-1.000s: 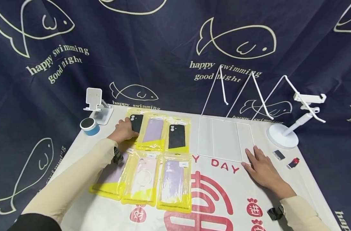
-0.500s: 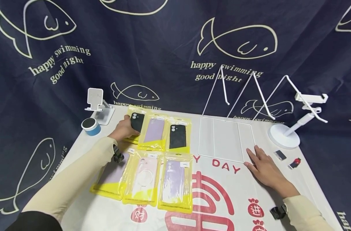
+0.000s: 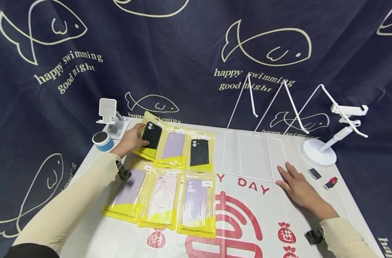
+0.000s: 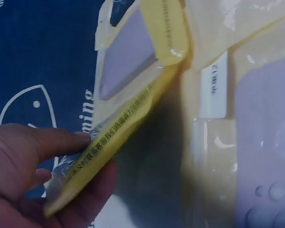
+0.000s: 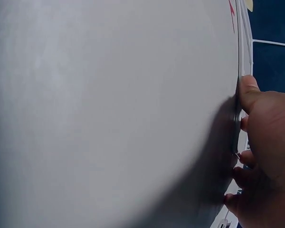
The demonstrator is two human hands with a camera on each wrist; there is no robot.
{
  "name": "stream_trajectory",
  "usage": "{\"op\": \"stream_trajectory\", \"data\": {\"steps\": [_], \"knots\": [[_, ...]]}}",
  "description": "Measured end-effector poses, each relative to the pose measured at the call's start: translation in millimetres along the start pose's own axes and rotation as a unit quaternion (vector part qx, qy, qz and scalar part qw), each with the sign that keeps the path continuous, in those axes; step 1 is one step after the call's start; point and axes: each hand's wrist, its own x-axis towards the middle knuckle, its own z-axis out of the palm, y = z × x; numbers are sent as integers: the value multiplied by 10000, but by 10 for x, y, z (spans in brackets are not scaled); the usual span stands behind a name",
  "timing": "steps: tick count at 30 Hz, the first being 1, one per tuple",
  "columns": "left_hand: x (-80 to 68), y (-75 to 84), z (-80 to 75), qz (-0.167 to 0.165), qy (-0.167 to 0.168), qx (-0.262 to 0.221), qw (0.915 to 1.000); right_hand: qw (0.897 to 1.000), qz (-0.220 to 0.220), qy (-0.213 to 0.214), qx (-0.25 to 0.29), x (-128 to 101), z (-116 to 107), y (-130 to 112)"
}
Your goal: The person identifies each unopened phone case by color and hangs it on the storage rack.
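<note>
At the back left of the table, my left hand point(image 3: 131, 139) grips the left side of a yellow-edged clear packet holding a black phone case point(image 3: 151, 135). In the left wrist view the packet point(image 4: 118, 128) is tilted up, its printed edge between thumb and fingers. Beside it lie a bagged lavender phone case point(image 3: 173, 145) and another black one point(image 3: 199, 152). A front row holds lavender point(image 3: 129, 188), pink point(image 3: 163, 197) and lavender point(image 3: 194, 199) cases in similar packets. My right hand point(image 3: 297, 184) rests with fingers spread on the table, by the corner of a white wire rack point(image 3: 240, 154).
A white phone stand point(image 3: 108, 111) and a blue jar with a dark top point(image 3: 103, 141) stand at the back left. At right are a white round-based holder point(image 3: 318, 153), a small dark rectangular item point(image 3: 314, 173) and a red-and-black item point(image 3: 330, 183). A fish-patterned curtain point(image 3: 183, 53) hangs behind.
The left hand has drawn back slightly to the left, and the black case's packet has lifted and tilted up from its place. The right hand keeps its place by the rack.
</note>
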Motion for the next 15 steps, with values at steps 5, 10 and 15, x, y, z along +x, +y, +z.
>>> {"op": "stream_trajectory", "data": {"steps": [5,10,15], "knots": [[-50,-15,-104,214,224,-162,9994,10000,-2,-16,-11,18,-7,16],[-133,84,-206,387,423,-380,9976,10000,-29,-3,-53,28,-17,10],[-263,265,-301,819,773,-634,9916,9996,-6,-263,128,29,-31,-9]]}}
